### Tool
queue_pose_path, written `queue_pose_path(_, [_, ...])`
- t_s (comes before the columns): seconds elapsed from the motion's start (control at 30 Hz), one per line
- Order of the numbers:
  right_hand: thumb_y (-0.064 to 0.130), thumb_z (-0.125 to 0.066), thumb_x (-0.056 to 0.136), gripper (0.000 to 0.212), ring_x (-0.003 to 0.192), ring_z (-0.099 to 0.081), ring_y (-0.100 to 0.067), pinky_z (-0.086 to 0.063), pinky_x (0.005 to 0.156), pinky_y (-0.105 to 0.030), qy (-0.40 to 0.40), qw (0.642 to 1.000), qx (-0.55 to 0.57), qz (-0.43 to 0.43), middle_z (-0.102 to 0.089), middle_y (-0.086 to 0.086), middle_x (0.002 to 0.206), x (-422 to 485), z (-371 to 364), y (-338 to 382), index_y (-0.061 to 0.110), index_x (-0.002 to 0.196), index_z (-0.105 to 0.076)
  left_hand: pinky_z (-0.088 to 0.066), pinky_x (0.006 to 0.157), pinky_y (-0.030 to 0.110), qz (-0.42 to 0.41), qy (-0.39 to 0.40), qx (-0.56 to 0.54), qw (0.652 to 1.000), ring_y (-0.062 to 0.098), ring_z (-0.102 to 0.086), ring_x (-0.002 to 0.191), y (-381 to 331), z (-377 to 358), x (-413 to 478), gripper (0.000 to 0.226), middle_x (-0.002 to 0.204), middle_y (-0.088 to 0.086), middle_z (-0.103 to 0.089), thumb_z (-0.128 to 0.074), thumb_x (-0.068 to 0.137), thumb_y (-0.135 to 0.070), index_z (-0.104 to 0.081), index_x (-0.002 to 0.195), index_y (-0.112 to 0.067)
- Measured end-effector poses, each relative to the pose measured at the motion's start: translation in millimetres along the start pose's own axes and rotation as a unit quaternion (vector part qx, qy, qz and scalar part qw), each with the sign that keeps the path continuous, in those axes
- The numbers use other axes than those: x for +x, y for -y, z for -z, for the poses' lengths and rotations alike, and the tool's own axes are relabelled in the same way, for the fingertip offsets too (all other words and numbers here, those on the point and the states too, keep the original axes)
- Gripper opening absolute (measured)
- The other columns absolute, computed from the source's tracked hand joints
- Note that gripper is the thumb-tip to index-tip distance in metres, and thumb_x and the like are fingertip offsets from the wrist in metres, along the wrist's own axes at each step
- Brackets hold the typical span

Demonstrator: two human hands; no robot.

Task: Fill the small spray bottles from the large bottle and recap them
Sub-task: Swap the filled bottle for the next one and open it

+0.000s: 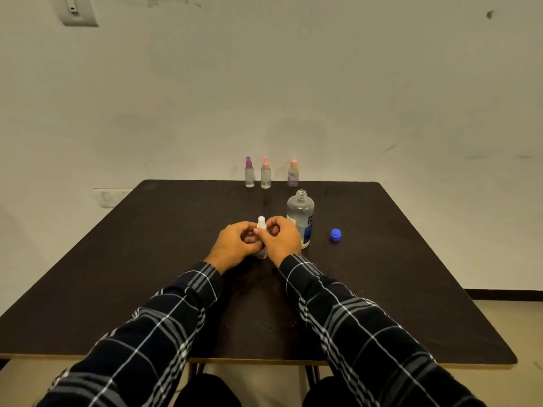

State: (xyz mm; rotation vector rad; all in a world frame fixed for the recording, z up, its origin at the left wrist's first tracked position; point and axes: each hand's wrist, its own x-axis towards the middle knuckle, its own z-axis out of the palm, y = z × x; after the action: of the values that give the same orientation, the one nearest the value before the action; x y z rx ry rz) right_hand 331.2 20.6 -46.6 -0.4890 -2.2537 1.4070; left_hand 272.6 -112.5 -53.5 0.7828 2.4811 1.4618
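A small clear spray bottle with a white top (pixel 261 223) stands upright on the dark table (pixel 176 245), mostly hidden between my hands. My left hand (pixel 235 245) grips its body from the left. My right hand (pixel 280 240) pinches it near the top from the right. The large clear bottle (pixel 301 214) stands uncapped just right of my right hand. Its blue cap (pixel 335 234) lies on the table further right. At the far edge stand three capped small spray bottles: one purple-topped (pixel 249 172) and two pink-topped (pixel 265 173) (pixel 293 174).
The table's far edge meets a pale wall. A wall socket plate (pixel 110 198) shows low on the wall at the left. My knees are visible below the near table edge.
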Motion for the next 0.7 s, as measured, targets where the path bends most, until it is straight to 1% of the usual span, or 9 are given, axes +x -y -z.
queue_pose_path(0.1, [0.022,-0.066,0.092,0.019,0.088,-0.063,-0.009,-0.050,0.075,-0.018,0.047,0.999,-0.017,0.018,-0.068,0.002,0.097,4,-1,-3,0.019,0.111,-0.068,-0.057,0.082,0.015,-0.003,0.000,-0.016,1.000,0.000,-0.072,0.088,-2,1,-1,0.036,0.098,-0.006,-0.076,-0.078,0.086,-0.009,-0.068,0.117,-0.024])
queue_pose_path(0.2, [0.028,-0.059,0.093,0.032,0.101,-0.064,-0.013,-0.055,0.092,-0.035,0.081,0.997,-0.008,0.012,-0.065,-0.003,0.111,1,-5,-8,0.022,0.125,-0.063,-0.058,0.087,0.020,0.000,0.006,-0.018,1.000,0.003,-0.073,0.093,-2,0,-2,0.038,0.103,-0.007,-0.076,-0.078,0.086,-0.008,-0.068,0.118,-0.025])
queue_pose_path(0.27, [0.033,-0.064,0.090,0.043,0.098,-0.060,-0.013,-0.053,0.089,-0.031,0.094,0.996,0.001,0.003,-0.060,-0.002,0.108,-3,-4,-6,0.021,0.130,-0.054,-0.055,0.081,0.015,0.004,0.003,0.000,1.000,0.006,-0.073,0.094,-2,0,-3,0.042,0.102,-0.006,-0.076,-0.078,0.085,-0.007,-0.068,0.122,-0.024])
queue_pose_path(0.33, [0.032,-0.074,0.085,0.050,0.084,-0.056,-0.011,-0.048,0.076,-0.025,0.078,0.996,0.034,-0.030,-0.055,0.001,0.094,-5,-1,-3,0.020,0.126,-0.047,-0.053,0.078,0.014,0.011,0.002,0.015,1.000,0.011,-0.072,0.094,-2,1,-3,0.046,0.101,-0.004,-0.076,-0.077,0.084,-0.006,-0.067,0.125,-0.023])
queue_pose_path(0.4, [0.029,-0.078,0.082,0.046,0.075,-0.053,-0.010,-0.043,0.067,-0.022,0.051,0.997,0.035,-0.045,-0.051,0.003,0.085,-3,-2,-2,0.018,0.114,-0.046,-0.053,0.080,0.018,0.013,0.003,0.023,1.000,0.010,-0.071,0.091,-3,1,-3,0.046,0.099,-0.003,-0.075,-0.078,0.084,-0.007,-0.067,0.126,-0.023])
queue_pose_path(0.47, [0.027,-0.075,0.085,0.033,0.078,-0.055,-0.012,-0.042,0.065,-0.021,0.034,0.998,0.005,-0.050,-0.054,0.003,0.087,-3,-6,4,0.017,0.104,-0.050,-0.057,0.083,0.022,0.013,0.002,0.014,1.000,0.006,-0.071,0.086,-3,1,-3,0.044,0.095,-0.003,-0.076,-0.078,0.084,-0.007,-0.068,0.124,-0.023])
queue_pose_path(0.57, [0.023,-0.066,0.091,0.022,0.094,-0.058,-0.016,-0.052,0.082,-0.029,0.020,0.999,-0.005,-0.028,-0.057,-0.005,0.109,-4,-9,4,0.016,0.110,-0.058,-0.059,0.090,0.028,0.015,0.001,-0.006,1.000,0.004,-0.072,0.087,-2,0,-3,0.041,0.096,-0.004,-0.077,-0.079,0.084,-0.009,-0.070,0.121,-0.024])
queue_pose_path(0.63, [0.022,-0.058,0.096,0.027,0.103,-0.056,-0.017,-0.051,0.096,-0.033,0.034,0.999,-0.021,-0.001,-0.051,-0.007,0.120,-8,-7,4,0.017,0.123,-0.060,-0.058,0.091,0.027,0.015,0.000,-0.008,1.000,0.005,-0.072,0.092,-1,-1,-2,0.041,0.101,-0.007,-0.076,-0.081,0.083,-0.013,-0.069,0.120,-0.025])
queue_pose_path(0.7, [0.023,-0.056,0.097,0.037,0.112,-0.054,-0.018,-0.047,0.100,-0.031,0.058,0.997,-0.043,0.017,-0.046,-0.005,0.125,-7,-4,6,0.022,0.134,-0.057,-0.054,0.088,0.021,0.019,0.002,0.007,1.000,0.004,-0.070,0.094,-3,-1,-2,0.042,0.103,-0.008,-0.074,-0.081,0.084,-0.012,-0.068,0.122,-0.025])
